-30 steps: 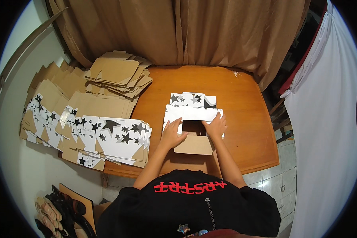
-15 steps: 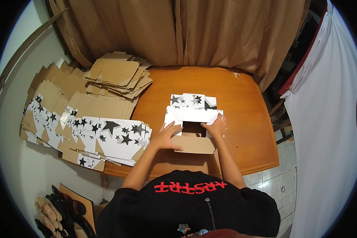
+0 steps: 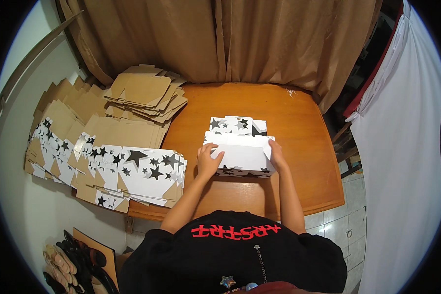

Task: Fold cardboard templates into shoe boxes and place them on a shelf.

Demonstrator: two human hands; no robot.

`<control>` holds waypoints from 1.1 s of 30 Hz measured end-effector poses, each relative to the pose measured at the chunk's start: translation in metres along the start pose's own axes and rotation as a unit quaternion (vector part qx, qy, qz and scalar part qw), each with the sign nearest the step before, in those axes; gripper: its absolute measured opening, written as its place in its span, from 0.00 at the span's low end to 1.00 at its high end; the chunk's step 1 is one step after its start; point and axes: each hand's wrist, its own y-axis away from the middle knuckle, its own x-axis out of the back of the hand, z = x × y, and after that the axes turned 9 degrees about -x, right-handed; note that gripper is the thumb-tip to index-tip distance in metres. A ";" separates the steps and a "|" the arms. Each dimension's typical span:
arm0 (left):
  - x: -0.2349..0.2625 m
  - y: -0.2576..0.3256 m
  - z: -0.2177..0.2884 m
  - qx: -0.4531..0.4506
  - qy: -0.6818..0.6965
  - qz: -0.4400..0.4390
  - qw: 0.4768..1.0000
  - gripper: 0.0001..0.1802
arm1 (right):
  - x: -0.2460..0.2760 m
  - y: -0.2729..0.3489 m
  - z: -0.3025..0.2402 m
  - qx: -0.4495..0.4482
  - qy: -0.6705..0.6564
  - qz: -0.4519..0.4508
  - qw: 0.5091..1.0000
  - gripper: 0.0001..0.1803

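Hands, two: left hand point(image 3: 208, 161), right hand point(image 3: 277, 156), one star-printed box point(image 3: 240, 152)

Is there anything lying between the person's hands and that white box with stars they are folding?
Nothing visible does. The left hand rests directly on the left end of the white star-printed box, and the right hand presses against its right end. The stack of flat star-printed cartons lies apart, to the left on the wooden table.

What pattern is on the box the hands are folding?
The box is white with black stars, seen best in the head view, along its far flap and lower edge.
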 end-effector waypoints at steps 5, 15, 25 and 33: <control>-0.019 -0.004 0.010 0.089 -0.128 0.079 0.985 0.25 | -0.034 0.026 0.002 0.119 0.357 0.239 0.895 0.32; -0.024 -0.008 0.007 0.156 -0.198 0.025 0.967 0.39 | -0.056 0.038 -0.008 0.069 0.583 0.262 0.766 0.40; -0.026 -0.007 0.002 0.170 -0.208 0.025 0.963 0.44 | -0.056 0.036 -0.015 0.211 0.658 0.156 0.706 0.40; 0.004 -0.006 0.008 0.166 -0.077 -0.034 0.983 0.52 | -0.054 0.018 0.000 0.273 0.674 0.094 0.680 0.35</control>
